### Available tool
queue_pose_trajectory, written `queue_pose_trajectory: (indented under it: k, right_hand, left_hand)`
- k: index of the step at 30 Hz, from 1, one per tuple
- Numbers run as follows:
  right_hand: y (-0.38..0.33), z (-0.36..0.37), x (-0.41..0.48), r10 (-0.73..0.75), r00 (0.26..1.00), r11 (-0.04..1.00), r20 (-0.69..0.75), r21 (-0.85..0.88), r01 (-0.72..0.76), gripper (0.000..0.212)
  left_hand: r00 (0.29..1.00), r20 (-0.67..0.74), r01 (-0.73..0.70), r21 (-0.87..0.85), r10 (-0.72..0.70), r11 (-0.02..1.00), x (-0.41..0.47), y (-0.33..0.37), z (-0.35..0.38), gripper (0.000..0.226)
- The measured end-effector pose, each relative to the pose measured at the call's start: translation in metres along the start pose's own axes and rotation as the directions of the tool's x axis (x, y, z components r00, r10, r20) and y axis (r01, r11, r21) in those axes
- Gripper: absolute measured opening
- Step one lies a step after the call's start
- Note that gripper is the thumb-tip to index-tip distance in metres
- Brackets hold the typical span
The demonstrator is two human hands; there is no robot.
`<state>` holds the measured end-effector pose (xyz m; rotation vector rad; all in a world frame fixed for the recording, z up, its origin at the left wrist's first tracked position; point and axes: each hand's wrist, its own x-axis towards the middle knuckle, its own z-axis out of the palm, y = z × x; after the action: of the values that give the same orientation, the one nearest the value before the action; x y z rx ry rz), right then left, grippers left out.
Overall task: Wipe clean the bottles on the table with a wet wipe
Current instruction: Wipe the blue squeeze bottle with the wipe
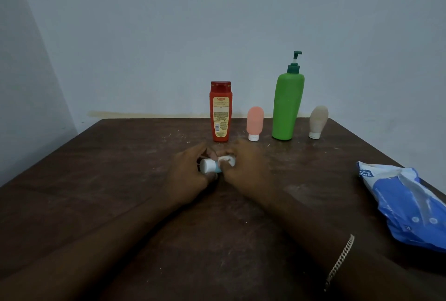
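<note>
- At the middle of the table (96, 180), just in front of the red bottle (220, 112), a small bottle (208, 165) with a white cap and a pale blue body lies roughly sideways between both hands, cap pointing left.
- The left grip (190, 173) is curled round the cap end and holds the small bottle. The right grip (246, 168) pinches a white wet wipe (228, 159) against the bottle's body, which it mostly hides.
- The small bottle is likely light, stiff plastic and slick once damp. The ridge where cap meets body looks the safest hold, leaving the body free for the wipe.
- Both forearms reach forward and converge, backs of the hands up, with a chain bracelet (340, 262) on the right wrist. Whether the hands rest on the table cannot be told.
- The red bottle, a pink tube (255, 121), a green pump bottle (287, 105) and a beige tube (318, 119) stand in a row at the far edge. The green pump bottle looks top-heavy, so it is best held low.
- A blue wipes pack (405, 204) lies at the right edge.
</note>
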<state>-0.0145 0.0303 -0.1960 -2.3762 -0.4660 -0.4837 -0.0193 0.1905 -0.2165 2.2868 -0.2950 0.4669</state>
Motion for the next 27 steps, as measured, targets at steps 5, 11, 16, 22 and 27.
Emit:
queue_pose_trajectory:
  k: [5, 11, 16, 22, 27]
  right_hand:
    - [0.001, -0.006, -0.002, -0.105, 0.994, 0.993, 0.025, -0.046, 0.107, 0.025]
    - [0.028, -0.008, 0.008, -0.035, 0.998, 0.999, -0.049, -0.002, 0.035, 0.024]
    - [0.049, -0.022, 0.013, 0.069, 0.99, 0.985, -0.123, 0.168, -0.047, 0.021]
    - [0.016, -0.015, 0.004, -0.046, 0.991, 0.971, -0.129, 0.227, 0.075, 0.021]
    - [-0.006, -0.01, 0.001, -0.218, 0.972, 0.975, -0.094, 0.025, 0.221, 0.031]
  left_hand:
    - [0.998, -0.014, 0.064, -0.007, -0.064, 0.998, 0.001, 0.0, 0.001, 0.035]
    - [0.993, -0.007, 0.118, -0.177, -0.121, 0.977, 0.003, -0.006, -0.004, 0.031]
    - [0.972, 0.007, 0.217, -0.407, -0.235, 0.887, 0.006, -0.005, -0.01, 0.032]
    - [0.982, -0.039, 0.164, -0.286, -0.183, 0.944, 0.004, 0.004, -0.003, 0.025]
    - [0.982, -0.083, 0.14, -0.267, -0.167, 0.953, 0.002, 0.007, -0.008, 0.024]
